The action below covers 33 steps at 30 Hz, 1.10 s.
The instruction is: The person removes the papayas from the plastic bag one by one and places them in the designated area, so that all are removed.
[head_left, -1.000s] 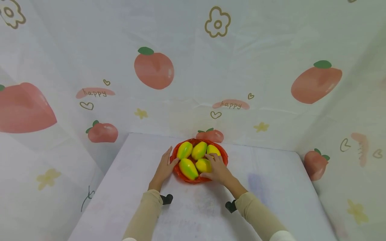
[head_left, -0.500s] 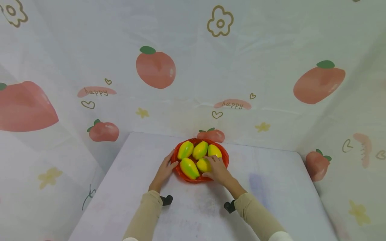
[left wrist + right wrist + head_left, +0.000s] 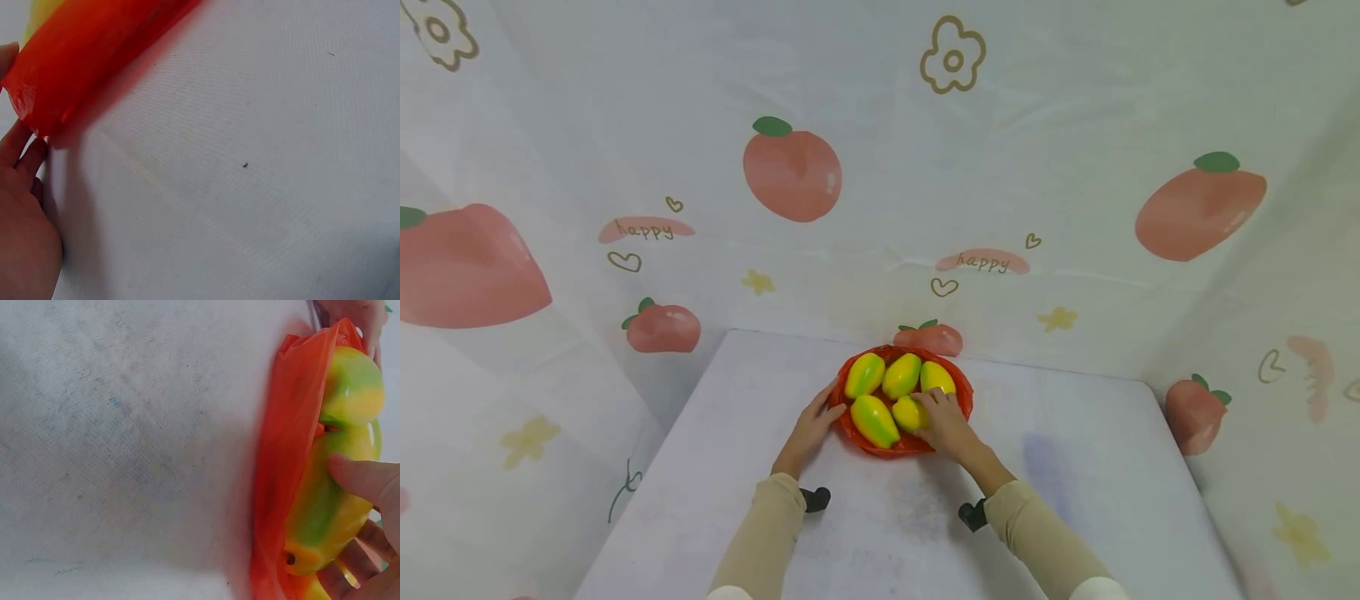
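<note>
A red plastic bag (image 3: pixel 891 454) with its mouth spread wide lies on the table, holding several glossy yellow-green fruits, mango-like in shape. At its left side my left hand (image 3: pixel 808 429) holds the edge; in the left wrist view the thumb is at the top of the red plastic (image 3: pixel 94 56) and the fingers are low on its outside. My right hand (image 3: pixel 951 429) reaches in from the right and grips the front right fruit (image 3: pixel 910 414). The right wrist view shows the thumb on one side of this fruit (image 3: pixel 322 500) and fingers round the other.
Another fruit (image 3: pixel 874 421) lies just left of the gripped one, with more behind it. The white table (image 3: pixel 880 533) meets a fruit-printed cloth wall (image 3: pixel 850 275) close behind the bag. Black wrist mounts (image 3: pixel 973 515) stick out inward from the cuffs.
My right thumb and fingers have drawn in closer on the front right fruit. My left hand keeps its place at the bag's edge. The head view has shifted slightly.
</note>
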{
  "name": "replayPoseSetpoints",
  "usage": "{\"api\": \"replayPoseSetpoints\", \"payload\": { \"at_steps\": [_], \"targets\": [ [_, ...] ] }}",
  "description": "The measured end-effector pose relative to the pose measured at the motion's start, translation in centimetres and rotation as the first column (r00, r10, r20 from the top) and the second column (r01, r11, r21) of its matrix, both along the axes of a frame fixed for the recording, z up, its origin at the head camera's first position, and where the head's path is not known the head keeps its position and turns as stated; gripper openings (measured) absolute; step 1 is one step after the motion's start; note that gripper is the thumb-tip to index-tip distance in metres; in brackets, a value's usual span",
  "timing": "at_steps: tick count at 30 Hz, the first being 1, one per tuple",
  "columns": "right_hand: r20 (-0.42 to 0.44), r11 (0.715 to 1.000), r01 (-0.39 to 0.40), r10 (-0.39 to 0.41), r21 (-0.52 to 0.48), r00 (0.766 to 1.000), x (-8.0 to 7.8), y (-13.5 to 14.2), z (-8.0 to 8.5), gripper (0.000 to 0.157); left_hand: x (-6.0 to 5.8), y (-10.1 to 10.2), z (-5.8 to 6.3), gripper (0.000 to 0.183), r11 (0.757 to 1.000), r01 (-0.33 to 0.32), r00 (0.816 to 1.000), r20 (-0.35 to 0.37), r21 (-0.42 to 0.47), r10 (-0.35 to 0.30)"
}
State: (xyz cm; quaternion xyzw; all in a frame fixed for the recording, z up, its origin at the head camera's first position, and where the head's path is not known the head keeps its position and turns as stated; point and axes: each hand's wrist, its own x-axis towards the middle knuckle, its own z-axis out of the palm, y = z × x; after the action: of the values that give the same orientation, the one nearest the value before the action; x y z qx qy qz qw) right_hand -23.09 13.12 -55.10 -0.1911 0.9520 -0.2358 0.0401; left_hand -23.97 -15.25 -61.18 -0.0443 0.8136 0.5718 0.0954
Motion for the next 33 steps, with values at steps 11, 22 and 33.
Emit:
{"api": "replayPoseSetpoints", "payload": {
  "at_steps": [11,22,33],
  "targets": [
    [-0.013,1.000,-0.005,0.006,0.010,1.000,0.2,0.1,0.0,0.063,0.2,0.0,-0.4,0.055,0.999,-0.016,1.000,0.020,0.041,0.015],
    [-0.023,1.000,-0.006,0.005,-0.031,1.000,0.4,0.3,1.3,0.063,0.0,-0.4,0.2,0.052,0.997,0.000,1.000,0.018,0.083,-0.001],
    [0.068,0.993,0.036,-0.029,-0.113,0.997,0.5,0.3,2.7,0.064,-0.1,-0.8,-0.1,0.050,0.993,-0.005,1.000,0.030,0.115,0.001]
  ]
}}
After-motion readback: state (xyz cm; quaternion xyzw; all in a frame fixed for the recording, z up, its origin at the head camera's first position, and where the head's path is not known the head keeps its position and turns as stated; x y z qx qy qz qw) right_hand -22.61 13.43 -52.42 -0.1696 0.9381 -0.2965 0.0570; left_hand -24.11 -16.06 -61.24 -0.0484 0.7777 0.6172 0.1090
